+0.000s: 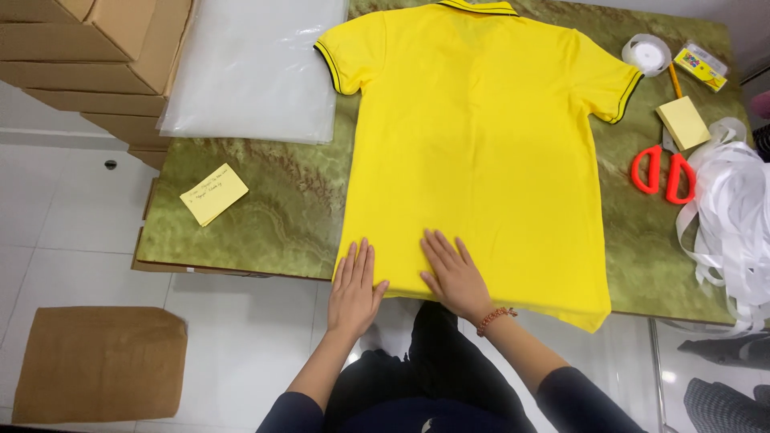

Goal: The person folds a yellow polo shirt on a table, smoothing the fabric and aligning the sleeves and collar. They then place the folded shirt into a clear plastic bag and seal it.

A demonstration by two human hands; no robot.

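Yellow polo shirt (477, 152) lies flat, back side up, across the middle of the green marbled table (273, 208), hem overhanging the near edge. Left hand (355, 290) and right hand (453, 275) both rest open, palms down, fingers flat on the hem; neither grips anything. Clear plastic bags (257, 68) at far left corner. Red-handled scissors (663, 172) and white ribbon pile (734, 216) along right edge
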